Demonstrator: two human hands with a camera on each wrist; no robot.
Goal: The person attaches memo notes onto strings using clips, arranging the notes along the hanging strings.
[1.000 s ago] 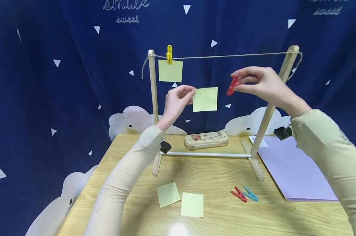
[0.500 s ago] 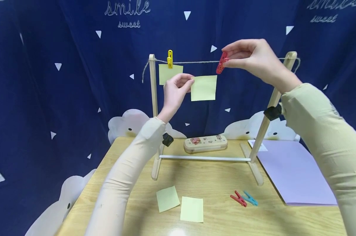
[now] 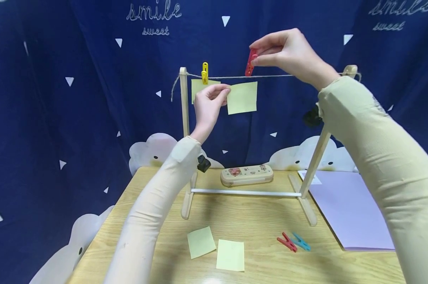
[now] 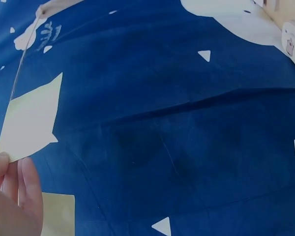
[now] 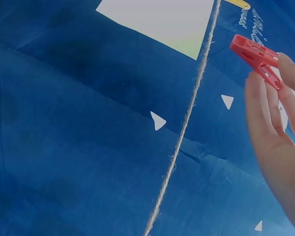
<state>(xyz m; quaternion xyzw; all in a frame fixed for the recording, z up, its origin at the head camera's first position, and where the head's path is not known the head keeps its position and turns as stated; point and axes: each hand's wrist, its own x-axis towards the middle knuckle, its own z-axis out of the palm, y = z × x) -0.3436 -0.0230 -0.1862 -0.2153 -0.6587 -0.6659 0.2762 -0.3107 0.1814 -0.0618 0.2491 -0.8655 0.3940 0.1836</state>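
My left hand pinches the upper left corner of a yellow sticky note, which hangs just under the string of a wooden stand. Above the string, my right hand pinches a red clothespin by its handles. In the right wrist view the clothespin points its nose toward the string, apart from it. Another sticky note hangs at the string's left end from a yellow clothespin, partly hidden behind my left hand.
On the table lie two sticky notes, a red clothespin and a blue clothespin. A pencil case rests behind the stand's white bar. The stand's right post is beside a purple folder.
Both hands have risen. The sticky note has come up close below the string, and the red clothespin has moved up and left to above the string.
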